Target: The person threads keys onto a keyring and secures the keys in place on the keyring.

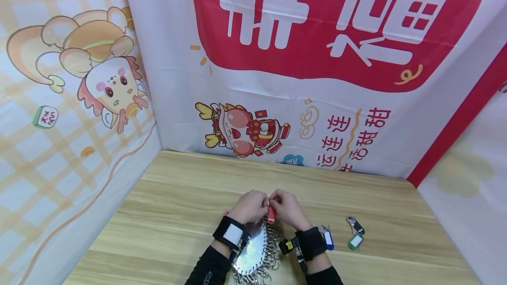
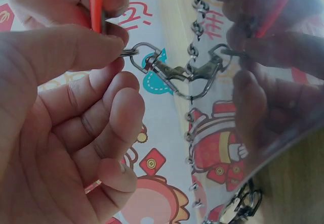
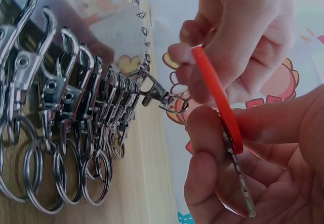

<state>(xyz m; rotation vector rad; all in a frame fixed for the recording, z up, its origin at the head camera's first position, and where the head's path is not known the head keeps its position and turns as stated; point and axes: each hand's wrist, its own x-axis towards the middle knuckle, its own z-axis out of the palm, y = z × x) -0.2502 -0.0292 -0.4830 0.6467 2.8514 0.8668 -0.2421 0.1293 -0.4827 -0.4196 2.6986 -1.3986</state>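
Note:
My left hand (image 1: 250,207) pinches a split ring (image 2: 128,53) between thumb and index finger, its other fingers loosely bent. This ring hangs on a metal swivel clasp (image 2: 169,75), hooked to the edge of a shiny, mirror-like plate (image 1: 253,247). Close beside it, my right hand (image 1: 288,209) pinches a red key tag (image 3: 218,100) together with a key (image 3: 239,176), seen edge-on in the right wrist view. Tag and fingertips stand right by the ring. Several more clasps with rings (image 3: 65,168) line the plate's edge.
On the wooden table (image 1: 166,214), a key with a green tag (image 1: 355,241) lies to the right. A blue tag (image 1: 328,238) lies partly behind my right wrist. A printed cloth (image 1: 174,100) hangs along the back edge.

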